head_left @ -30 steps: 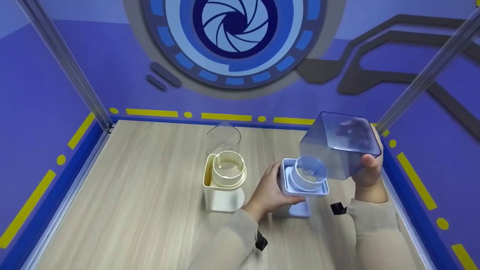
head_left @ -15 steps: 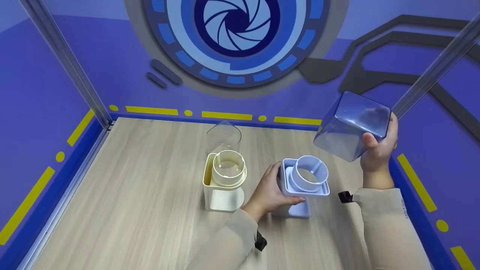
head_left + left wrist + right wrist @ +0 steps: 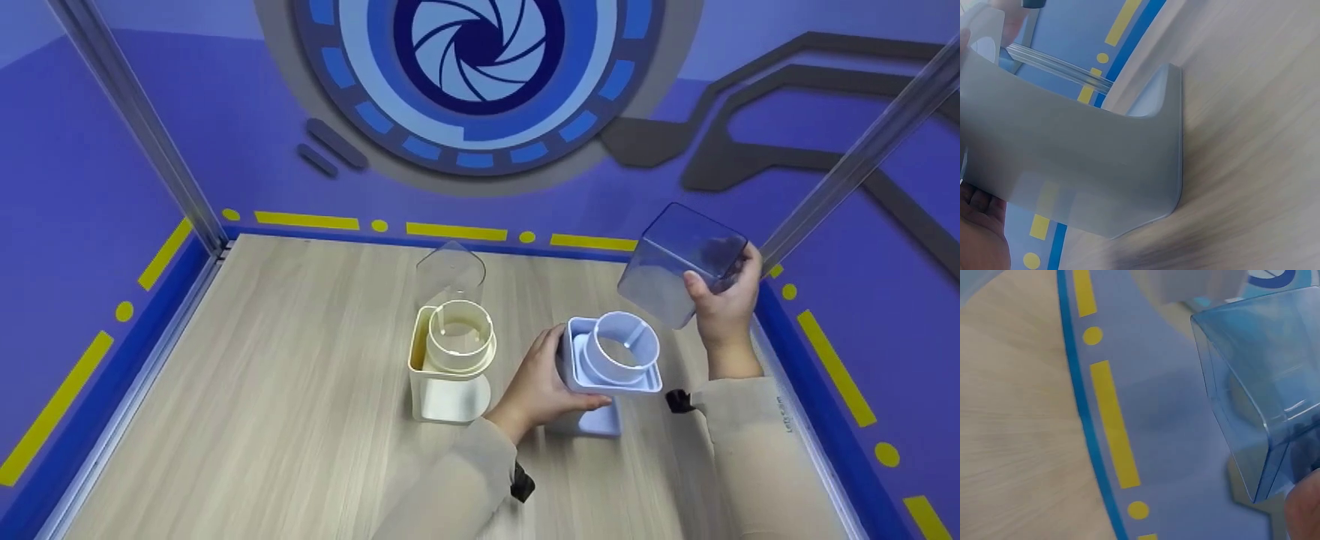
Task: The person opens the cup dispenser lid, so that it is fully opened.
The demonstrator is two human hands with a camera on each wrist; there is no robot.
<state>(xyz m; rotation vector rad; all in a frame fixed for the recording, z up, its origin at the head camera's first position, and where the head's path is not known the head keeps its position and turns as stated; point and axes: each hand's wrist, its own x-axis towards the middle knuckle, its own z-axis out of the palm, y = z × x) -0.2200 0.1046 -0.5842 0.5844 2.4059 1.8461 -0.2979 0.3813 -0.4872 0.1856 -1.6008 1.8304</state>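
Note:
A light-blue plastic stand (image 3: 577,360) with a raised round collar (image 3: 622,346) on top stands right of the table's middle. My left hand (image 3: 541,382) grips its upper body, thumb across the front under the rim. In the left wrist view, the stand's curved side (image 3: 1089,146) fills much of the picture. Up and to the right, my right hand (image 3: 727,307) holds a clear bluish square container (image 3: 682,259), tilted and apart from the collar. The right wrist view shows this container (image 3: 1258,382) with my thumb (image 3: 1303,509) against it. Nothing is visible inside it.
A cream stand (image 3: 442,397) of like shape, with a round collar (image 3: 460,337), is left of the blue one. Behind it sits a clear cover-like piece (image 3: 451,274). Blue panels (image 3: 570,202) and metal posts (image 3: 142,135) border the wooden table (image 3: 262,390).
The clear container rose to the right, away from the blue collar, then came slightly back left and down with my right hand. My left hand stays on the blue stand.

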